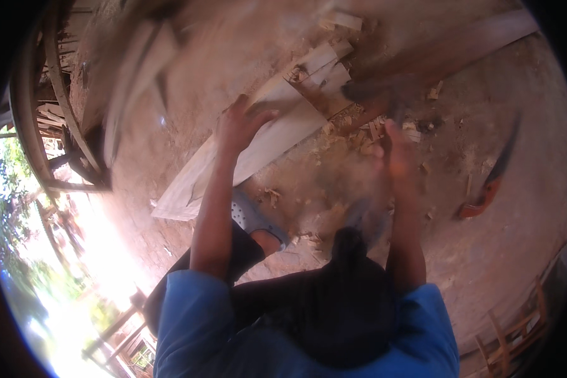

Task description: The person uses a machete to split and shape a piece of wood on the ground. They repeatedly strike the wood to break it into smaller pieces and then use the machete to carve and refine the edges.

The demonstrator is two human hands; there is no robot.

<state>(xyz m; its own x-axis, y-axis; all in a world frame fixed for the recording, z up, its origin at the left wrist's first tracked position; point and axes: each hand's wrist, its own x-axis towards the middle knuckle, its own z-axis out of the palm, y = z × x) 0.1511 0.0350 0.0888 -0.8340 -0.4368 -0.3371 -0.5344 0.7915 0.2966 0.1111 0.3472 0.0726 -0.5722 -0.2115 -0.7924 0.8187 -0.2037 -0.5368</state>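
Lying by the left hand [240, 126] is a board [282, 131].

From my remote station I read no lettering, label, number or sign in the head view. I find no legible marking on the pale board [280, 129], the orange-handled tool [482, 203], the grey shoe [253, 217] or the blue shirt [198, 309]. Motion blur smears the upper part and glare whitens the lower left; I cannot tell whether surfaces there bear print.
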